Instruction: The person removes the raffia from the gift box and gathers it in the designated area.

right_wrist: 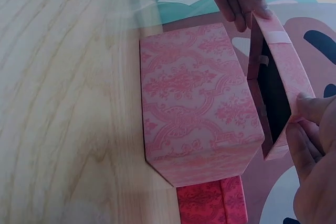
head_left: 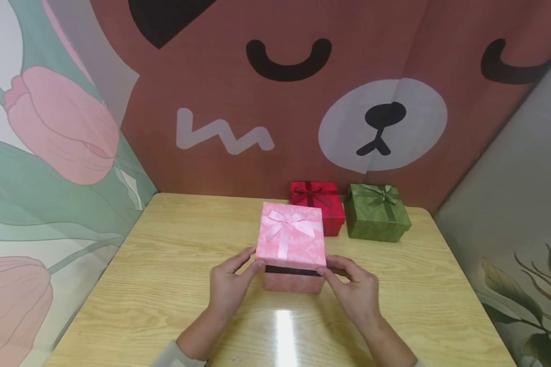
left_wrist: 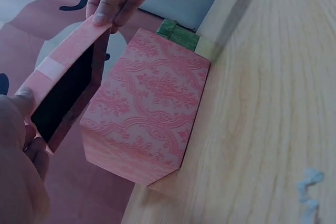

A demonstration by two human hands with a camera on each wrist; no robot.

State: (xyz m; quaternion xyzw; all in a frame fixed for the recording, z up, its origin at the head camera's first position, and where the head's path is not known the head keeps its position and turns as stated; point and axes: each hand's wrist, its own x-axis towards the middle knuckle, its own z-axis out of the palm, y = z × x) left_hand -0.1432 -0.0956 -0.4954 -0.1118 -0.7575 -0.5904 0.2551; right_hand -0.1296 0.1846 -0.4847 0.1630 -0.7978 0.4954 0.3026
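Note:
A pink lid (head_left: 291,239) with a pale pink ribbon bow is held up by both hands, one at each side. My left hand (head_left: 228,280) pinches its left edge between thumb and fingers. At the right edge my right hand (head_left: 355,288) does the same. Just under the lid stands the pink patterned box base (left_wrist: 149,87), with a gap between the two. The lid's dark inner side (right_wrist: 275,82) shows in both wrist views, tilted away from the base. What is inside the base cannot be seen.
Behind the lid, at the back of the wooden table (head_left: 179,239), stand a red gift box (head_left: 332,227) and, right of it, a green gift box (head_left: 378,219), both with bows. A curtain with a printed bear (head_left: 211,173) hangs behind the table.

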